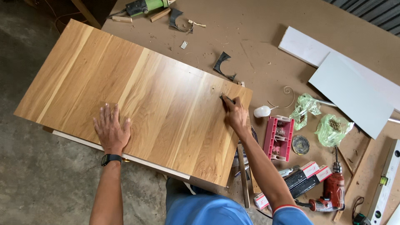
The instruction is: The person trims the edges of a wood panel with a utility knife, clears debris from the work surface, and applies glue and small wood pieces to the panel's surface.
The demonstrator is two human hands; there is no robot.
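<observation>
Counter (pixel 258 37): brown fibreboard, matte, strewn with chips and curled offcuts. Panel (pixel 137 100): our largest piece, a rectangular board of pale-to-honey wood grain in lengthwise strips, smooth with a soft sheen, lying flat and skewed, one end on the counter, the other overhanging the concrete floor (pixel 37 183); a white edge shows beneath its near side. We judge the marking barely begun: the face is clean, with only a row of small holes near the near right corner and no line that we can make out. White boards (pixel 354 91): two flat laminated rectangles, well apart to the right. Red drill (pixel 331 193), at the near right. Red tray (pixel 279 137) of small fittings, just beside the panel's end. Left hand (pixel 111 130): spread wide, palm flat on the panel, holding nothing. Right hand (pixel 234 113): pinched narrow on a pencil (pixel 225 98), small and dark, its tip on the panel near the far right corner.
</observation>
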